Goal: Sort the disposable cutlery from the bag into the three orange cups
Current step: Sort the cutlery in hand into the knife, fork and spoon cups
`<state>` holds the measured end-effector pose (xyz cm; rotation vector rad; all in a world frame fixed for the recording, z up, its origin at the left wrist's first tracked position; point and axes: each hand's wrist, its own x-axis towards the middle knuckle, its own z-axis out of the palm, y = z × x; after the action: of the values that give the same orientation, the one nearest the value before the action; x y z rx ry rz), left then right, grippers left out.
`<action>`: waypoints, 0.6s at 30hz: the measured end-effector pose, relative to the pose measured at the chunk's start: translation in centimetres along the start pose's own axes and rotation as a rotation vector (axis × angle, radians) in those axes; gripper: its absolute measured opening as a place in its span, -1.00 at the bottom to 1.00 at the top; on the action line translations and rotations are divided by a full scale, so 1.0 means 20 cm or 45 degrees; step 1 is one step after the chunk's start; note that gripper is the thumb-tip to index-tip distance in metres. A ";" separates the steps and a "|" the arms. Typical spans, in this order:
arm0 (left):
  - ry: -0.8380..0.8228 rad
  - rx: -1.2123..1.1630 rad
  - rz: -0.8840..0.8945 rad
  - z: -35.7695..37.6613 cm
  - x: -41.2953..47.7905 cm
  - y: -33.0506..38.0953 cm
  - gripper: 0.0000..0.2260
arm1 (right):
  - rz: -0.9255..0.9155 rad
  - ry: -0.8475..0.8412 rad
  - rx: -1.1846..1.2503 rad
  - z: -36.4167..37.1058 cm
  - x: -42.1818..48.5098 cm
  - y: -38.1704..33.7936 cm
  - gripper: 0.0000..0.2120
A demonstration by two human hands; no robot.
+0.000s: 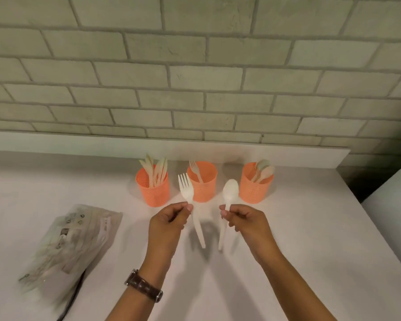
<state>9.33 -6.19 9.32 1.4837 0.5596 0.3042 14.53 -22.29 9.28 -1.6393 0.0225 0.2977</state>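
Three orange cups stand in a row near the wall. The left cup (153,193) holds several knives, the middle cup (203,188) holds one fork, and the right cup (255,189) holds several spoons. My left hand (167,225) pinches a white fork (187,193) by its neck, tines up, just in front of the middle cup. A white spoon (230,189) stands bowl up in my right hand (245,222), between the middle and right cups. The clear cutlery bag (72,242) lies flat at the left with cutlery inside.
The white counter (299,262) ends at a low white ledge (56,142) under a brick wall. The counter's right edge drops off beside a second white surface (394,200). A dark cable (72,297) runs under the bag.
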 end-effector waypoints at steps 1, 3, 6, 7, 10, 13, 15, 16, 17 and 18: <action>0.023 -0.009 0.004 -0.02 0.01 0.01 -0.94 | -0.039 0.013 -0.030 0.01 0.04 -0.03 -0.94; 0.053 -0.041 0.009 -0.06 0.04 0.02 -0.93 | -0.121 0.025 -0.063 0.02 0.13 -0.10 -0.89; 0.061 -0.069 0.063 -0.07 0.12 0.05 -0.97 | -0.205 0.074 -0.029 0.03 0.22 -0.18 -0.86; 0.065 -0.060 0.106 -0.06 0.16 0.07 -0.98 | -0.221 0.101 0.002 0.02 0.24 -0.20 -0.85; 0.113 0.043 0.286 0.05 0.35 0.13 -0.97 | -0.246 0.176 0.088 -0.03 0.26 -0.21 -0.82; 0.164 0.142 0.371 0.19 0.54 0.14 -0.92 | -0.214 0.247 0.090 -0.12 0.26 -0.19 -0.84; 0.141 0.267 0.350 0.26 0.66 0.06 -0.90 | -0.175 0.280 0.088 -0.17 0.27 -0.16 -0.86; 0.113 0.350 0.314 0.28 0.71 0.02 -0.89 | -0.161 0.293 0.088 -0.20 0.27 -0.15 -0.89; 0.090 0.420 0.269 0.30 0.74 -0.02 -0.86 | -0.156 0.301 0.089 -0.23 0.27 -0.14 -0.91; 0.082 0.470 0.224 0.30 0.76 -0.06 -0.81 | -0.164 0.313 0.077 -0.26 0.28 -0.14 -0.90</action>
<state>25.13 -3.48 5.64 1.8912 0.5575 0.4025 21.43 -26.13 11.10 -1.6012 0.1106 -0.0036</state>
